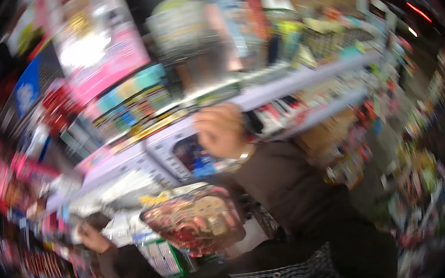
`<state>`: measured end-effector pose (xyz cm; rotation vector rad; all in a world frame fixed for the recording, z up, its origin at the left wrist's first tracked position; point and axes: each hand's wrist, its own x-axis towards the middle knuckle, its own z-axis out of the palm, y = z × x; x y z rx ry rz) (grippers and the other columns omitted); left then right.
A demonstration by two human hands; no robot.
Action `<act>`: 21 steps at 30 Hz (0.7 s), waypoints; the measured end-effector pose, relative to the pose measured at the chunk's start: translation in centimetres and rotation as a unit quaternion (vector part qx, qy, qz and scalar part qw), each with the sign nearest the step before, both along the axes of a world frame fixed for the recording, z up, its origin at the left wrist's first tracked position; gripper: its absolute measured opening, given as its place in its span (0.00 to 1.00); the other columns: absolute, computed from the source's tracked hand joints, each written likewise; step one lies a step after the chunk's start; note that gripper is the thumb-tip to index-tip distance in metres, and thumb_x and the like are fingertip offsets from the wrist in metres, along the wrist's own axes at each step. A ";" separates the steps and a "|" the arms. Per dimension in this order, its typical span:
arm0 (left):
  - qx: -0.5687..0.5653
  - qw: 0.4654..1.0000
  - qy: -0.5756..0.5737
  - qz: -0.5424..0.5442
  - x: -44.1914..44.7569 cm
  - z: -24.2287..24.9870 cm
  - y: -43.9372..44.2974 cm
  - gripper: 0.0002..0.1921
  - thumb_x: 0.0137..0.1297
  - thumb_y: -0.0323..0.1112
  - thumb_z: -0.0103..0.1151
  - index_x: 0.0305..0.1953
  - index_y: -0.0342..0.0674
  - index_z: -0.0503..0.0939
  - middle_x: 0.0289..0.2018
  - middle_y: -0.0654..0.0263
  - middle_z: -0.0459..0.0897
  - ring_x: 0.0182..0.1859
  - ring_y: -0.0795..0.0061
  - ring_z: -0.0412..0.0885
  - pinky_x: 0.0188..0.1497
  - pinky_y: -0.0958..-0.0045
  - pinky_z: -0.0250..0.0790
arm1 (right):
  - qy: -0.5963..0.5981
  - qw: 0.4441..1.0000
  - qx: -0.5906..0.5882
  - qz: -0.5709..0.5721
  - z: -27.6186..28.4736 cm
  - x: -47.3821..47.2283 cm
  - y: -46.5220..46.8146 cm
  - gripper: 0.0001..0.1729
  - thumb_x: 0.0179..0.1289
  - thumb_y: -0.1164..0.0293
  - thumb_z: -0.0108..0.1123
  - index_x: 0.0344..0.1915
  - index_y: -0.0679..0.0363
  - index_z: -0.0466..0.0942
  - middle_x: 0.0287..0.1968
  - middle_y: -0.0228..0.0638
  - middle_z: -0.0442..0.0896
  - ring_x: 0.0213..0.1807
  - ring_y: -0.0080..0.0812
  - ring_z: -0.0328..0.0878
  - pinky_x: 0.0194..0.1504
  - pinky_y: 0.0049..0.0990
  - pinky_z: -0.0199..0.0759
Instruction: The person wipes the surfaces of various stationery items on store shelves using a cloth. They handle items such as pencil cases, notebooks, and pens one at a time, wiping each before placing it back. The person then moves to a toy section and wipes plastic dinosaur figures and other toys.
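Motion blur softens the whole view. My right hand [221, 131], in a dark brown sleeve, is raised at the front edge of a pale lilac shelf [281, 82]. Its fingers are bent and the palm side is hidden, so whether it holds something does not show. Just below it is a purple-white box [173, 154] with a dark window. At lower left my left hand [94, 237] reaches beside a small dark object [100, 220] and white plastic-wrapped goods [124, 190]; its grip is too blurred to read. Between my arms lies a clear-wrapped pack [198, 219] of pink and red items.
On the shelf stand a pink box [106, 55], small coloured boxes [132, 95] and a white tub-like container [178, 25]. A green-edged box [164, 259] is below. A lower shelf [325, 112] holds packaged goods; the floor [390, 150] shows at right, with more goods beyond.
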<state>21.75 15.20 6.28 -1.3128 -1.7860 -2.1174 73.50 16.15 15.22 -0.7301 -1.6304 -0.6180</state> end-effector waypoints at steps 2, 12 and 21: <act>0.011 0.998 -0.045 -0.047 -4.2 0.4 3.1 0.15 0.72 0.38 0.53 0.51 0.32 0.70 0.39 0.62 0.78 0.37 0.74 0.75 0.39 0.72 0.71 | 0.030 0.999 -0.016 -0.005 0.1 -0.3 -0.4 0.10 0.50 0.76 0.64 0.35 0.54 0.80 0.44 0.28 0.82 0.48 0.33 0.78 0.53 0.40 0.65; -0.111 0.935 0.112 -0.317 0.6 2.7 8.6 0.13 0.70 0.37 0.52 0.46 0.31 0.74 0.37 0.62 0.79 0.37 0.72 0.75 0.40 0.70 0.69 | 0.098 0.990 0.007 -0.097 0.3 -3.4 -1.2 0.07 0.52 0.75 0.62 0.33 0.54 0.77 0.39 0.30 0.82 0.47 0.38 0.77 0.57 0.43 0.63; -0.035 0.937 0.252 -0.238 6.8 4.2 5.4 0.17 0.63 0.38 0.58 0.46 0.31 0.75 0.39 0.44 0.80 0.41 0.46 0.78 0.44 0.56 0.69 | 0.070 0.979 -0.022 -0.191 1.0 -7.6 -2.8 0.08 0.52 0.76 0.64 0.34 0.58 0.79 0.40 0.37 0.83 0.46 0.44 0.78 0.51 0.38 0.67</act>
